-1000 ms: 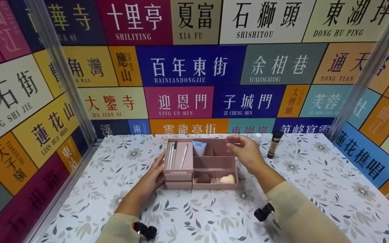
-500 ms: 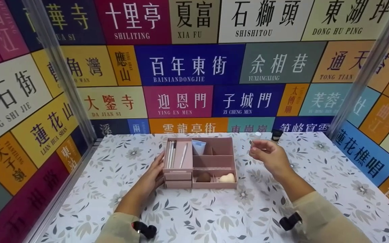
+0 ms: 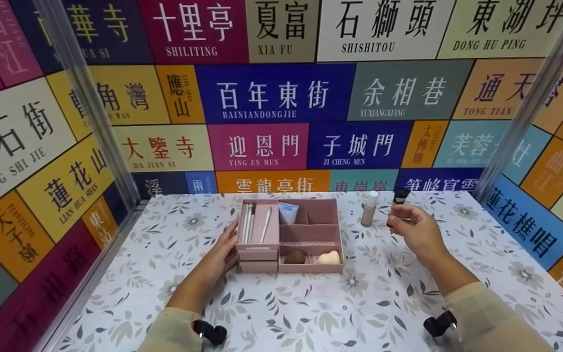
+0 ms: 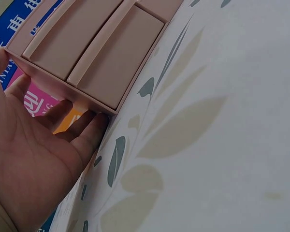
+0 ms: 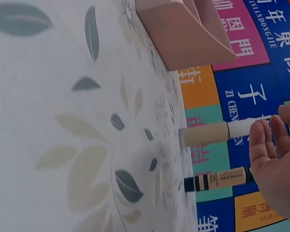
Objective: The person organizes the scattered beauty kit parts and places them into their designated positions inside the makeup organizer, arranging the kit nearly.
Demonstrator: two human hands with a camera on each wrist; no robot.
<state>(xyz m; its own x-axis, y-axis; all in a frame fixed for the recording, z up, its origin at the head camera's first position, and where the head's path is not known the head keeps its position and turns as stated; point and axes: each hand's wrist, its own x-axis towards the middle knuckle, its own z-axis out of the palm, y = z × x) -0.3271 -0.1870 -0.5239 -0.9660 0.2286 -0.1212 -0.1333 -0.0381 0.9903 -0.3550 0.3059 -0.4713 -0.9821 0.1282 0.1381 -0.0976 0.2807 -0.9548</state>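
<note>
A pink desktop organizer (image 3: 259,247) stands in the middle of the table in the head view. My left hand (image 3: 222,250) lies against its left side; in the left wrist view straight, spread fingers touch the side wall beside two drawer fronts (image 4: 118,60). My right hand (image 3: 421,233), fingers loosely bent and holding nothing, is just in front of a black-capped tube (image 3: 401,195). It partly hides the tube in the head view. To its left, a beige bottle with a white cap (image 3: 368,215) stands upright. The right wrist view shows bottle (image 5: 205,134) and tube (image 5: 222,179) both upright.
Inside the organizer are several slim brushes or pencils (image 3: 249,225), a pale blue tube (image 3: 288,213), a brown sponge (image 3: 295,257) and a cream sponge (image 3: 329,258). A leaf-patterned cloth (image 3: 311,313) covers the table. A sign-printed wall (image 3: 276,98) closes off the back.
My right hand has moved right, away from the organizer's back compartment and past the beige bottle to the black-capped tube. My left hand and the organizer have stayed in place.
</note>
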